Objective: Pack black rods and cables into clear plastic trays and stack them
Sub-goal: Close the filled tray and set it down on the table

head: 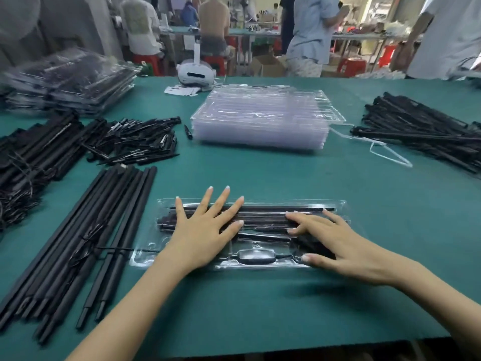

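Note:
A clear plastic tray (338, 204) lies on the green table in front of me, filled with black rods (265, 210) and a cable with an oval module (256, 256). My left hand (205, 230) lies flat on the tray's left half with fingers spread straight. On the tray's right half, my right hand (330, 238) presses down with fingers slightly bent. A stack of empty clear trays (263, 118) stands behind. A stack of packed trays (70, 82) sits at the far left, blurred.
Long black rods (78, 241) lie in a row at my left, with a heap of short black pieces (138, 142) and cabled rods (31, 157) behind them. Another rod pile (421, 131) is at right. A white headset (195, 71) sits at the table's far edge. People work beyond.

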